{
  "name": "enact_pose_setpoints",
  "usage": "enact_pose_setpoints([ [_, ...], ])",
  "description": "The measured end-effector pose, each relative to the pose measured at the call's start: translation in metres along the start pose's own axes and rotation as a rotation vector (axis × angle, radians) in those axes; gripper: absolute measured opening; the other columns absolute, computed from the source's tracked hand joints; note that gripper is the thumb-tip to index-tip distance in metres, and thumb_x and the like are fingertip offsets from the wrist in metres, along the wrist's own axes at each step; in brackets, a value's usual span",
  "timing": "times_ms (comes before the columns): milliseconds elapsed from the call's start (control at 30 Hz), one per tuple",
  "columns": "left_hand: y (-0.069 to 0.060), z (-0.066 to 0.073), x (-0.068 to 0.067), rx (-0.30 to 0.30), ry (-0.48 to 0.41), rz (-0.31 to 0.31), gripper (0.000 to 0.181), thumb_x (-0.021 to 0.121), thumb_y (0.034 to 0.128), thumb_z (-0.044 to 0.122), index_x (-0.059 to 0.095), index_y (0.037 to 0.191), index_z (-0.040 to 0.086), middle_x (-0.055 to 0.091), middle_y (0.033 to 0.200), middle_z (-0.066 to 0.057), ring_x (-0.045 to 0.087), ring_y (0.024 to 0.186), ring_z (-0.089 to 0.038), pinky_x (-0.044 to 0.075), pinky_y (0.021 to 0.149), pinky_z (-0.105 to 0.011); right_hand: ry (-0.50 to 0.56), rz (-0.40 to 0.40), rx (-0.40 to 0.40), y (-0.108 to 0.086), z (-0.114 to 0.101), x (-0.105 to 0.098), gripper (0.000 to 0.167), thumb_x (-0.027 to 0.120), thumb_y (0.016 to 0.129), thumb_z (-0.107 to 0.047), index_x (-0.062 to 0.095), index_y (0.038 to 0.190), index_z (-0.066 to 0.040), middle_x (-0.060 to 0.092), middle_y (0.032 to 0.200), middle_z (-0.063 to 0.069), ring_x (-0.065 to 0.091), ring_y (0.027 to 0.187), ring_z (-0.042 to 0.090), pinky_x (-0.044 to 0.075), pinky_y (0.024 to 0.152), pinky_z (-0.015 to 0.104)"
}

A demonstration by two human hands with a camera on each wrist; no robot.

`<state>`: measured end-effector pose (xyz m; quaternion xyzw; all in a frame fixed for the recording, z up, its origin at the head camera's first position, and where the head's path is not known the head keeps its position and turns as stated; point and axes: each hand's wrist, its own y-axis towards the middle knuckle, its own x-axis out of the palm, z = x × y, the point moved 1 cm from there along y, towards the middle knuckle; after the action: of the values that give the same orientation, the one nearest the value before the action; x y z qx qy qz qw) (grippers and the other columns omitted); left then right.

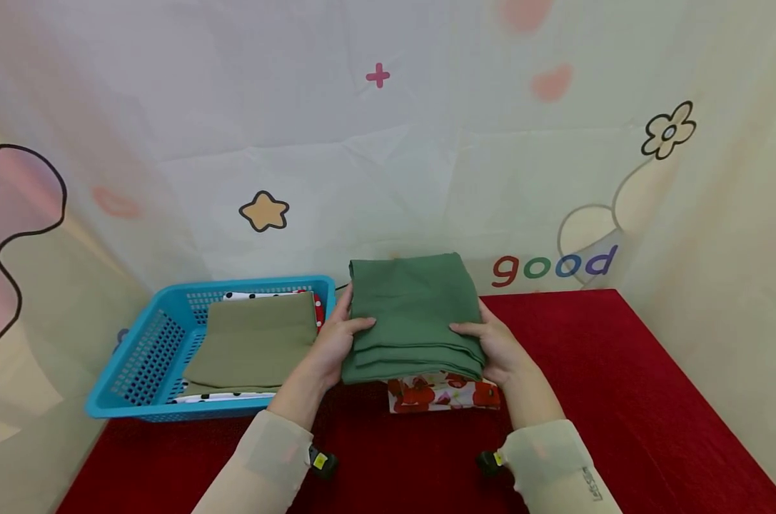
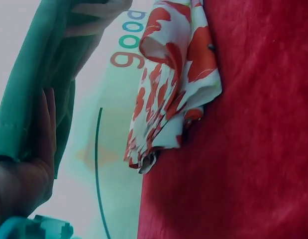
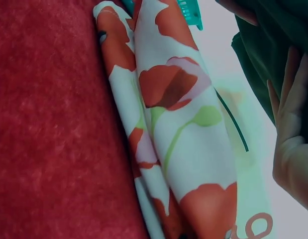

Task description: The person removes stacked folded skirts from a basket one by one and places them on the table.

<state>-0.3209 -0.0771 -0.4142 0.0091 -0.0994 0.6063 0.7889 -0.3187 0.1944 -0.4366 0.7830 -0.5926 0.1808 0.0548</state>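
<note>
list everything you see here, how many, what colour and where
red surface: 1, red, under everything
flowered cloth: 1, white with red flowers, on the red surface
folded cloth: 1, green, held above the flowered cloth
basket: 1, blue, left side
olive cloth: 1, olive, in the basket
black-dotted cloth: at least 1, white, under the olive cloth
white-dotted cloth: at least 1, red, basket's right side
backdrop: 1, pale with coloured prints, behind
wrist devices: 2, black, one per wrist
sleeves: 2, pale, on the forearms
left hand: 1, bare, gripping the folded cloth's left side
right hand: 1, bare, gripping its right side
</note>
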Motion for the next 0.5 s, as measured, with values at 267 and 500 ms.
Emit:
enact_pose_setpoints([
  [267, 0.008, -0.008, 0.013, 0.005, 0.046, 0.084, 0.082, 0.055, 0.1016, 0.008, 0.014, 0.166, 0.037, 0.02, 0.174, -0.002, 0.028, 0.156, -0.033, 0.033, 0.122, -0.055, -0.024, 0.025, -0.006, -0.002, 0.004, -0.013, 0.076, 0.057, 0.105, -0.011, 0.021, 0.164, -0.041, 0.027, 0.163, 0.002, 0.053, 0.128, 0.015, 0.059, 0.094, 0.03],
  [500, 0.015, -0.02, 0.025, 0.044, 0.093, 0.148, 0.078, 0.049, 0.101, 0.004, 0.02, 0.166, 0.035, 0.029, 0.17, -0.003, 0.032, 0.152, -0.032, 0.033, 0.12, -0.056, -0.032, 0.08, 0.022, -0.002, 0.013, -0.017, 0.076, 0.056, 0.105, -0.011, 0.019, 0.165, -0.042, 0.026, 0.166, 0.003, 0.057, 0.124, 0.013, 0.059, 0.094, 0.03],
])
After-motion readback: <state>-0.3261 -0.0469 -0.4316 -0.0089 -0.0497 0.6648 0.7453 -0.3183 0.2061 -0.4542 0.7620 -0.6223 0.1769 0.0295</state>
